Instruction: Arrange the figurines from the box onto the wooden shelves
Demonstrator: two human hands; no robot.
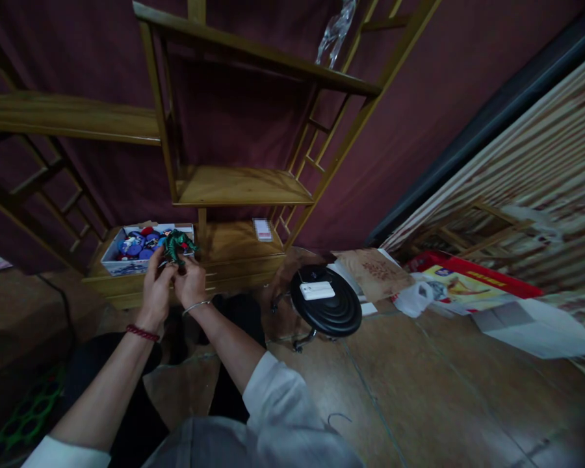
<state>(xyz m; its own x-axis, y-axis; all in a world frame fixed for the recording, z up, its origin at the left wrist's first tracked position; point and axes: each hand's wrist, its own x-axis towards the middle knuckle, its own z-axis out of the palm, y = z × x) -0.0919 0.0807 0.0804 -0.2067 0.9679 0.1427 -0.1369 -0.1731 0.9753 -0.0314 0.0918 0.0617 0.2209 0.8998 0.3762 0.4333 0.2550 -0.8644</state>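
Between them, my left hand (pixel 156 286) and my right hand (pixel 190 283) hold a shiny dark green toy figure (pixel 176 244), with the fingers of both closed around its lower part. Its exact shape is too small and dim to make out. Right behind it, on the low wooden shelf, stands an open box (pixel 124 265) with a patterned side. Blue and purple round pieces (pixel 135 244) fill the box, with some red and white among them. The green figure overlaps the right part of the box in my view.
The wooden shelf unit (pixel 244 185) rises in front, with a white card (pixel 262 229) on its bottom board and a clear figurine (pixel 336 32) above. To the right, a black round stool (pixel 326 315) bears a white phone (pixel 316 290). Cardboard (pixel 370 273), a plastic bag (pixel 413 298) and a red box (pixel 472 276) lie beyond.
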